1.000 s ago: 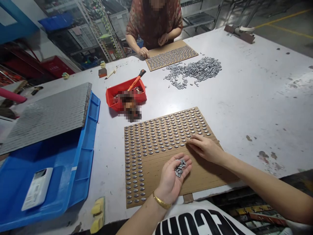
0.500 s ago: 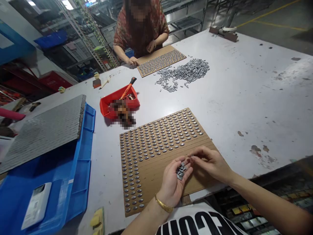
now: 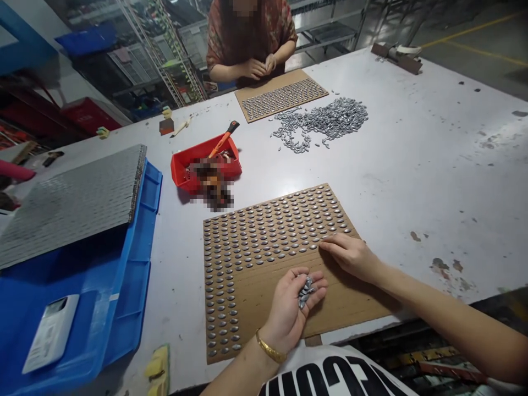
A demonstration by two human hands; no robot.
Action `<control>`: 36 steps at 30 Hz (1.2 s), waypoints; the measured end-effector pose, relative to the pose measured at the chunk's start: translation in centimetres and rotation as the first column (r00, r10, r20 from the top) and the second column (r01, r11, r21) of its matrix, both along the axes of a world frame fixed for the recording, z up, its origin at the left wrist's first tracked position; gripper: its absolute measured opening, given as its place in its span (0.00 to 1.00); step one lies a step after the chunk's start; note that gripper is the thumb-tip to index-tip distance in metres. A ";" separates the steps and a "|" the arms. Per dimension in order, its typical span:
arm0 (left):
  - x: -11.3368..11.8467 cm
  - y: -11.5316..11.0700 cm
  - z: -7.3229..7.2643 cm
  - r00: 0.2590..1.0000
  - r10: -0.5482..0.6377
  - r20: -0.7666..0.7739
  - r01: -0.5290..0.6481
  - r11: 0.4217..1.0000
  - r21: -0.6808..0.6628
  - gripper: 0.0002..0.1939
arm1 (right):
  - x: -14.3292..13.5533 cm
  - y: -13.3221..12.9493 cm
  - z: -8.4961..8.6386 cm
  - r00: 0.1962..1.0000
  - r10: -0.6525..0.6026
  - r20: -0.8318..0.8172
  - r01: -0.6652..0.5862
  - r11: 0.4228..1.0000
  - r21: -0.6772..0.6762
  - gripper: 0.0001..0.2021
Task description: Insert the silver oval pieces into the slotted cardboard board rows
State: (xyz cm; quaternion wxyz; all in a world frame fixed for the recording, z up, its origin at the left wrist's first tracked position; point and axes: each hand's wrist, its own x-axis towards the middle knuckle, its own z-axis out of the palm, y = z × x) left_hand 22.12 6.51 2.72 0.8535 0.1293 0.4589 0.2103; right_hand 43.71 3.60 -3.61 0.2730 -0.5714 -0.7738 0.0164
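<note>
A cardboard sheet (image 3: 272, 291) lies on the white table before me, with rows of small silver oval pieces (image 3: 264, 231) along its far part and left side. Palm up over the sheet's near part, my left hand (image 3: 295, 300) cups several loose silver pieces (image 3: 305, 291). My right hand (image 3: 348, 254) is at the right end of the lowest long row, its fingertips pinched together on the cardboard; whatever is between them is hidden. A heap of the same pieces (image 3: 338, 118) lies farther back on the table.
A red bin (image 3: 185, 165) holds an orange-handled tool (image 3: 225, 138). At left, a blue crate (image 3: 140, 264) bears a grey stacked panel (image 3: 78, 198). Across the table, a person (image 3: 251, 49) has both hands above another filled cardboard sheet (image 3: 284, 99).
My right hand has moved from beside my left fingers down to the row's end on the cardboard. The other person's hands have come together. The view has shifted slightly.
</note>
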 end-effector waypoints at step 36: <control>2.6 -0.7 -0.8 1.000 -0.013 0.002 0.012 0.991 0.134 0.11 | -4.8 -3.5 3.1 0.666 -0.175 -0.725 0.004 0.973 -0.231 0.08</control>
